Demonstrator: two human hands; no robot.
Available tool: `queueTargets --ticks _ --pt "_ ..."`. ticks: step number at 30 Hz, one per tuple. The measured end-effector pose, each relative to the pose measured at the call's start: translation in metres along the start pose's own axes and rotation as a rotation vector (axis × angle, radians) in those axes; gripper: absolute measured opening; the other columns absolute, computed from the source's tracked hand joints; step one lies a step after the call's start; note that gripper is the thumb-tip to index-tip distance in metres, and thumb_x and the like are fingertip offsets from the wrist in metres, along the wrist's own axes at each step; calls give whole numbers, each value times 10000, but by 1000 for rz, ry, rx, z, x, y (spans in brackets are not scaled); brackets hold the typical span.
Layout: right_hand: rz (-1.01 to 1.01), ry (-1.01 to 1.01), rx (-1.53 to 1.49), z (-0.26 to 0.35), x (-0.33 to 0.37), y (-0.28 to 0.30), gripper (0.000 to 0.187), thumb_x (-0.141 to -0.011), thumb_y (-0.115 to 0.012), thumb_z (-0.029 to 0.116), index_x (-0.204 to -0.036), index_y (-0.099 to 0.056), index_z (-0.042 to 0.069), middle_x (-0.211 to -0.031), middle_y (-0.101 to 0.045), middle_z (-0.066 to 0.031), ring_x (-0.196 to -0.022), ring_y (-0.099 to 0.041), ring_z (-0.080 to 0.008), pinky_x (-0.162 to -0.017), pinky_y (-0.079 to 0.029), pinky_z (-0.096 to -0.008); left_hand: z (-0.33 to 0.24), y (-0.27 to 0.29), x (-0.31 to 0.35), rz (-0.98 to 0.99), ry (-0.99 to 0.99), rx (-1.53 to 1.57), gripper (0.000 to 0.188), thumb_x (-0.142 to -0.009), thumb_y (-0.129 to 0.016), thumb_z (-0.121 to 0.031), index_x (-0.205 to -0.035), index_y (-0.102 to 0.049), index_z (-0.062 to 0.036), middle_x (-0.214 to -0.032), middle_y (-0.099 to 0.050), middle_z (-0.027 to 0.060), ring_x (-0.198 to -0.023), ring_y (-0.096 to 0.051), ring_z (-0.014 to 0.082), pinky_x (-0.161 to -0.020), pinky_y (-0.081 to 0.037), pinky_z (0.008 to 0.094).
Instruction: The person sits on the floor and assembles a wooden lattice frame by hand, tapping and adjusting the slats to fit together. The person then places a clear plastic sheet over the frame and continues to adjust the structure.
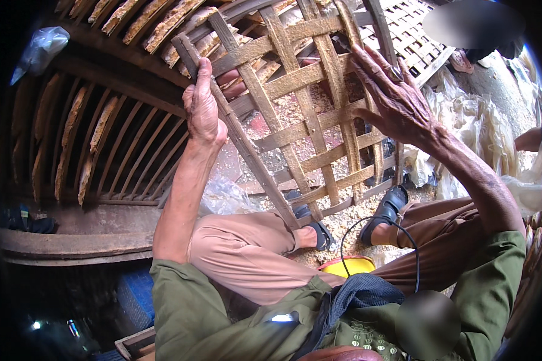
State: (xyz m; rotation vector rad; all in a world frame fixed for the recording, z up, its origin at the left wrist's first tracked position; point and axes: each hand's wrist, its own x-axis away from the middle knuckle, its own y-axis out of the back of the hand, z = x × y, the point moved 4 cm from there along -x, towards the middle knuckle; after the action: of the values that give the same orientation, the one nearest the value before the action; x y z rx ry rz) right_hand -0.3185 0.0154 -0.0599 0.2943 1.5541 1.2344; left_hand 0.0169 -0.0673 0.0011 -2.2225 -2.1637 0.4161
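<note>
A woven bamboo lattice tray [309,114] with a wooden frame stands tilted before me, above my feet. Its flat strips cross with wide gaps and carry yellowish crumbs. My left hand [205,111] is closed round the left side bar, its thumb pointing up along the wood. Fingers stretched and spread, my right hand [397,96] lies against the strips near the upper right of the frame. Through the gaps I see crumb-strewn floor [271,120].
On the left, wooden slatted racks [135,141] hold rough-edged brownish slabs [97,129]. Crumpled clear plastic [470,129] lies at right, near another person's arm [529,139]. Another woven tray [406,39] lies behind. A yellow bowl [350,265] sits between my legs, beside a black cable [417,259].
</note>
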Motion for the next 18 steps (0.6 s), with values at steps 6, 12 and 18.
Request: queueTargets --ticks 6,12,18 --pt "50 143 163 9 -14 6 1129 -865 -736 714 -1720 -249 161 -1814 -154 -72 -1662 -187 -308 -1308 -50 -731 -1 -2 4 63 30 10 460 -1069 -675 -469 -1300 -682 -72 -1018 -784 95 -867 -787 206 -804 -672 354" --pt "166 220 168 15 -11 13 996 -914 -683 700 -1708 -312 227 -1810 -154 -118 -1662 -169 -364 -1320 -140 -682 -6 9 9 64 1 -16 462 -1052 -700 -470 -1255 -694 -55 -993 -795 114 -833 -793 223 -769 -680 360" --pt "132 364 106 31 -8 20 885 -889 -806 528 -1632 -457 199 -1783 -261 -118 -1631 -283 -357 -1313 -111 -700 1 4 8 41 -65 17 459 -1049 -711 -449 -1247 -695 -35 -1086 -777 105 -970 -782 191 -806 -698 384"
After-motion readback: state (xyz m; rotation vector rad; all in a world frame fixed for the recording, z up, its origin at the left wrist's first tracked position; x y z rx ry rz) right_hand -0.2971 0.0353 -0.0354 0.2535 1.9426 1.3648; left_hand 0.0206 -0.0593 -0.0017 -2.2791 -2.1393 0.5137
